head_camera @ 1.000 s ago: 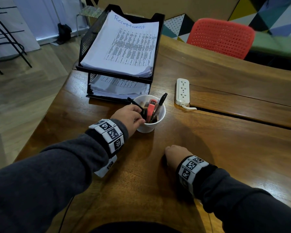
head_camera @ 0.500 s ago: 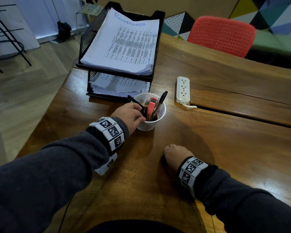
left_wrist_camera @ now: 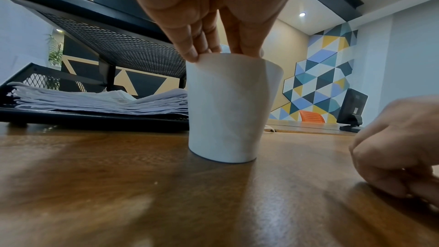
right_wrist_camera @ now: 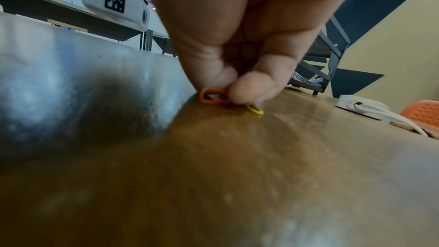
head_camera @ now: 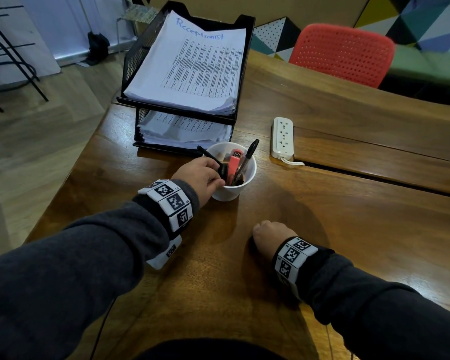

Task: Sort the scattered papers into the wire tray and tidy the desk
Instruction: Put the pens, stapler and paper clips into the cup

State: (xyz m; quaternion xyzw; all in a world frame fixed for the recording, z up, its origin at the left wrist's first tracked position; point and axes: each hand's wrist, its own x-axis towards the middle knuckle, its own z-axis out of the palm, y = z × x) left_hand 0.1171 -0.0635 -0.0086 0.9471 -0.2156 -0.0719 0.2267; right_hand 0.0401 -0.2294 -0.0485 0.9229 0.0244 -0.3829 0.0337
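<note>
Wood desk (head_camera: 322, 229), glossy brown, with a seam across its far right part; pale plank floor to the left and a wall of coloured triangles behind. Red chair (head_camera: 340, 53) stands at the far side. Black wire tray (head_camera: 130, 63), two tiers, sits at the far left corner, papers (head_camera: 192, 71) stacked in both tiers. Just before it stands a white cup (head_camera: 231, 188) with pens and a pink stapler inside. White power strip (head_camera: 282, 136) lies right of the cup, apart from it.

Left hand (head_camera: 200, 175) grips the cup at its near rim, fingers (left_wrist_camera: 190, 52) curled over the edge. Right hand (head_camera: 270, 233) rests curled on the desk nearer the person, thumb and finger pinching an orange clip (right_wrist_camera: 213, 96) against the wood; a yellow clip (right_wrist_camera: 255, 110) lies just beside, partly under the thumb.
</note>
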